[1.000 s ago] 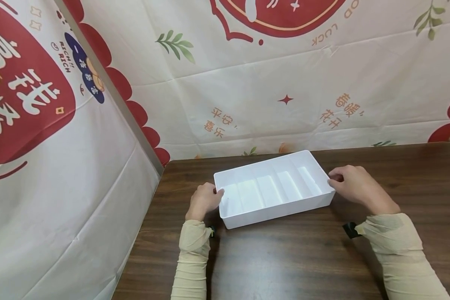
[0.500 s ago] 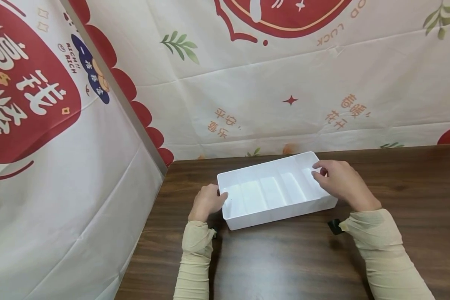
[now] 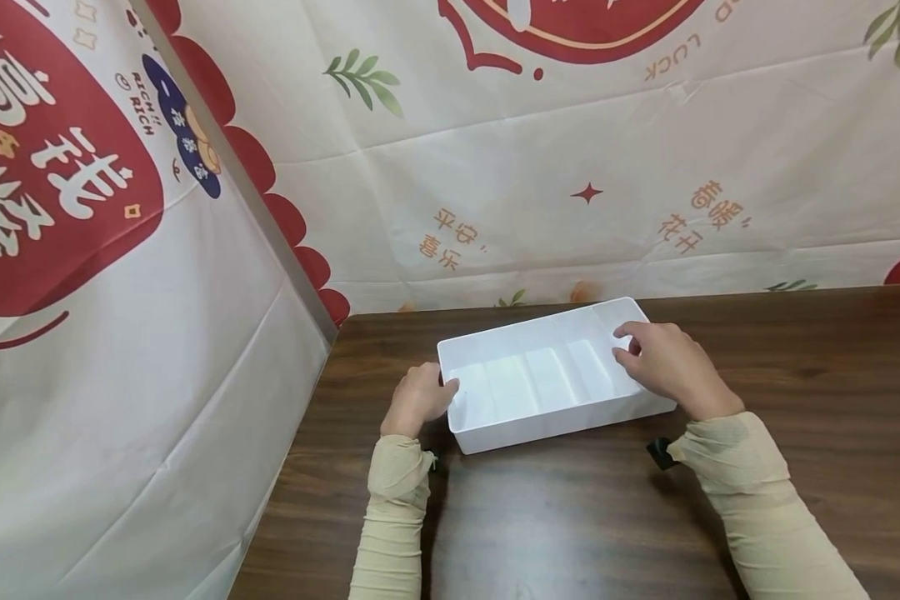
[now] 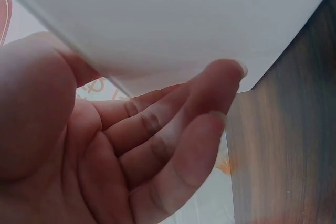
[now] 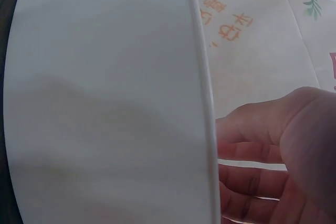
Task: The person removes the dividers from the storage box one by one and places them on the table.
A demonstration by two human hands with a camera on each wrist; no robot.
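Observation:
A white rectangular storage box (image 3: pixel 562 425), with several low ridges across its floor, sits at a slant on the table in the head view. My left hand (image 3: pixel 417 398) grips its left end, thumb over the rim on the inner side. In the left wrist view, the fingers (image 4: pixel 152 145) curve against the box's outer wall (image 4: pixel 173 19). Over the right end, my right hand (image 3: pixel 667 362) reaches inside the box, thumb and forefinger bent and apart. Seen from the right wrist, the wall (image 5: pixel 110 98) hides those fingertips; nothing held is visible.
The dark wooden table (image 3: pixel 555 525) meets a printed white cloth (image 3: pixel 540 167) just behind the box. Another printed cloth (image 3: pixel 157 400) hangs along the table's left edge. A small black wrist device (image 3: pixel 662 453) is by the right sleeve.
My right hand has left the box's right end wall and moved left, over and into the box. The left hand keeps its grip. The view has shifted slightly.

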